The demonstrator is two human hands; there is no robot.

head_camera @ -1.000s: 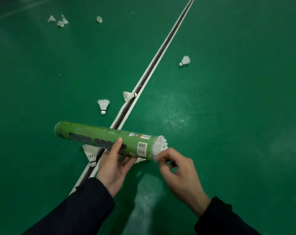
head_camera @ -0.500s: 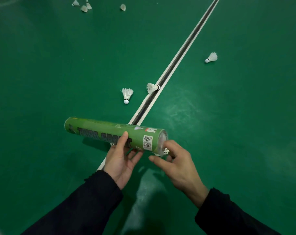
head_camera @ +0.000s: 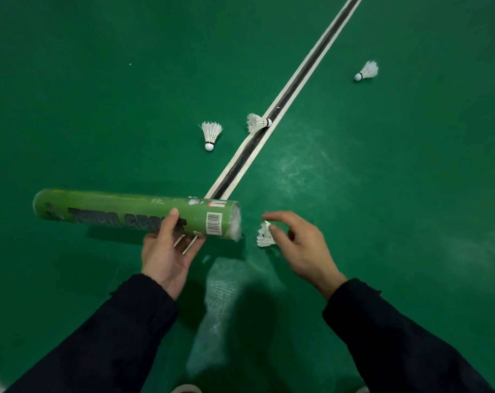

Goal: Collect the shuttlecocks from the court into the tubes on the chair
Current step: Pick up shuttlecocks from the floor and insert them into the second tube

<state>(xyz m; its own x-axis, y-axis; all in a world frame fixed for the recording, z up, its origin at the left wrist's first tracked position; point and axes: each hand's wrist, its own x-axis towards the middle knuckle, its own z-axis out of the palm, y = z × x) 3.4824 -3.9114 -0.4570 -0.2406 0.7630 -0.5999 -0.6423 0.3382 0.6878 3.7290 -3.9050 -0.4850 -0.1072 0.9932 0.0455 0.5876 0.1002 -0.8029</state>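
Head view: left hand (head_camera: pixel 167 251) grips a green tube (head_camera: pixel 133 212) from below, thumb up over its side and fingers curled under it, holding it level above the court (head_camera: pixel 84 95). Its open end points right, with white feathers just visible inside the mouth. Right hand (head_camera: pixel 300 245) hangs just right of that mouth, apart from the tube, fingers loosely curled and spread, grasping nothing that shows. A shuttlecock (head_camera: pixel 264 235) lies on the floor right under its fingertips; whether they touch it I cannot tell. Beyond the tube, a second shuttlecock (head_camera: pixel 211 133) lies left of the court line (head_camera: pixel 283 109), cork toward the camera. A third (head_camera: pixel 258 122) lies across the line's left edge. A fourth (head_camera: pixel 366 71) lies well right of the line. Both forearms wear dark sleeves (head_camera: pixel 396 336).
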